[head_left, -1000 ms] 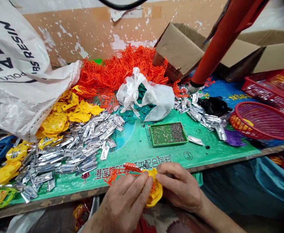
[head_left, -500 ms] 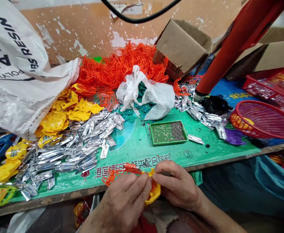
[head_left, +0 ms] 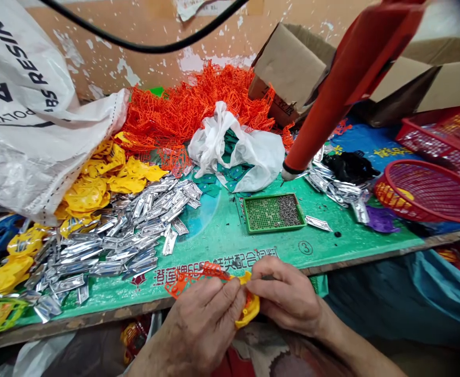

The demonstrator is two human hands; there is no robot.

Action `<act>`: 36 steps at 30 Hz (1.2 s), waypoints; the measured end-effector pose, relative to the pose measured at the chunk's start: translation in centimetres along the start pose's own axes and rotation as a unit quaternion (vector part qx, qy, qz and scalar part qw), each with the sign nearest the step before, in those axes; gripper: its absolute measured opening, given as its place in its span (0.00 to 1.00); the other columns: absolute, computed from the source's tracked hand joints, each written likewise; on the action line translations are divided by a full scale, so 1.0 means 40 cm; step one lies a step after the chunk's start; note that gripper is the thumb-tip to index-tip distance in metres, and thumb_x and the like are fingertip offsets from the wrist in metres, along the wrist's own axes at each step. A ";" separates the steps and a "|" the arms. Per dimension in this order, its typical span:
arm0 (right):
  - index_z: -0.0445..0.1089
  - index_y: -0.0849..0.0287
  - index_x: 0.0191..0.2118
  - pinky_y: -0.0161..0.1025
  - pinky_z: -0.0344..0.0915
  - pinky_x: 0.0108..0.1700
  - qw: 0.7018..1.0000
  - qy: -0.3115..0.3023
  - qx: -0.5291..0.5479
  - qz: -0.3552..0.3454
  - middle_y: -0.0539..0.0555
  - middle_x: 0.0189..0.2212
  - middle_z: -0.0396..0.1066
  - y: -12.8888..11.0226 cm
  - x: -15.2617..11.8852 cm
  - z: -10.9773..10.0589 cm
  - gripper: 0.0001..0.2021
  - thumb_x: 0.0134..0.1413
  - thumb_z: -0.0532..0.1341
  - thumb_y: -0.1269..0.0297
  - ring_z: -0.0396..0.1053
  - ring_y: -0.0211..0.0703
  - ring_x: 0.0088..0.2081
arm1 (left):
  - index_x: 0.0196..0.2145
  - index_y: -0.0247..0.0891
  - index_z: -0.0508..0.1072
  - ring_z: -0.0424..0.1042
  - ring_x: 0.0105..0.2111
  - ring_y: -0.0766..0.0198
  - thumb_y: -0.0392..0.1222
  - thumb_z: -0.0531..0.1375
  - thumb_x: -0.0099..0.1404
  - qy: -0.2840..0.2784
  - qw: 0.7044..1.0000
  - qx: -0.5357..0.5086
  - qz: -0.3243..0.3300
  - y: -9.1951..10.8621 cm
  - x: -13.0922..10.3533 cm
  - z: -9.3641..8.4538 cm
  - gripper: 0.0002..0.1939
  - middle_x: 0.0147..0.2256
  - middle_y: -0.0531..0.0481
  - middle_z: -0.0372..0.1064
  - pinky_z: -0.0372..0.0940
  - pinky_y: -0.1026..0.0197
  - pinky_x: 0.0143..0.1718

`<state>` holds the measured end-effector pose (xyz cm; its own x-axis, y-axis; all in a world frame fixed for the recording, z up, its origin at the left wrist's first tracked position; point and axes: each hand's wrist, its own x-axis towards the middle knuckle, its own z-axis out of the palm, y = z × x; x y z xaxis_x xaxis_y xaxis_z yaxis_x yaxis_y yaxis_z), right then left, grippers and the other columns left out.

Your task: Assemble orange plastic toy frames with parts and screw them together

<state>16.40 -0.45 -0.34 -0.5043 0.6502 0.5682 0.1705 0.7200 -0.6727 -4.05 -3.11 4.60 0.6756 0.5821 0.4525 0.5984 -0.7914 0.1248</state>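
Observation:
At the table's front edge, my left hand (head_left: 208,319) is closed on a small yellow plastic part (head_left: 250,313), with an orange lattice piece (head_left: 198,275) sticking out beyond its fingers. Some orange shows inside the yellow part too. My right hand (head_left: 287,298) pinches the same yellow part from the other side; its fingertips hide the point of contact. Something small and dark shows by the right fingers, too unclear to name. Beyond the hands lies a green tray (head_left: 273,228) holding many tiny metal screws. A red powered screwdriver (head_left: 324,94) hangs tip-down behind the tray.
Silvery flat pieces (head_left: 135,230) and yellow parts (head_left: 86,193) are heaped at left beside a white sack (head_left: 37,136). Orange lattices (head_left: 190,104) pile up behind a white plastic bag (head_left: 261,152). Cardboard box (head_left: 293,63) and red baskets (head_left: 430,191) stand at the right.
The red screwdriver has swung left, its tip now behind the tray's right end. The black cable above has shifted left and lower. Both hands keep nearly the same place on the yellow part.

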 end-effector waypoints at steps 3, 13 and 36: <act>0.73 0.52 0.39 0.34 0.67 0.33 0.999 -0.010 0.019 0.043 0.51 0.30 0.68 0.004 -0.007 0.004 0.09 0.56 0.61 0.73 0.68 0.38 0.32 | 0.41 0.25 0.73 0.65 0.28 0.61 0.29 0.51 0.69 0.005 1.000 -0.009 -0.001 0.000 -0.003 0.003 0.11 0.35 0.43 0.77 0.64 0.58 0.25; 0.70 0.54 0.36 0.37 0.63 0.33 1.000 0.018 0.000 0.012 0.50 0.29 0.66 -0.001 0.010 -0.001 0.10 0.53 0.58 0.78 0.65 0.38 0.31 | 0.42 0.26 0.74 0.69 0.34 0.57 0.28 0.50 0.70 0.032 0.999 0.031 0.019 -0.011 -0.004 -0.009 0.12 0.39 0.42 0.77 0.65 0.55 0.32; 0.66 0.60 0.30 0.33 0.58 0.32 0.816 -0.092 0.384 0.423 0.47 0.27 0.67 0.053 0.084 -0.020 0.19 0.43 0.71 0.52 0.62 0.34 0.29 | 0.42 0.39 0.78 0.74 0.31 0.63 0.34 0.67 0.51 -0.218 0.631 -0.586 -0.460 -0.119 0.024 -0.046 0.19 0.35 0.54 0.78 0.67 0.64 0.32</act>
<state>15.75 3.47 0.52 -0.6116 0.7377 -0.2859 -0.0214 -0.3767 -0.9261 -7.05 0.88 6.06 0.4822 0.6895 -0.5404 0.2666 0.4721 0.8403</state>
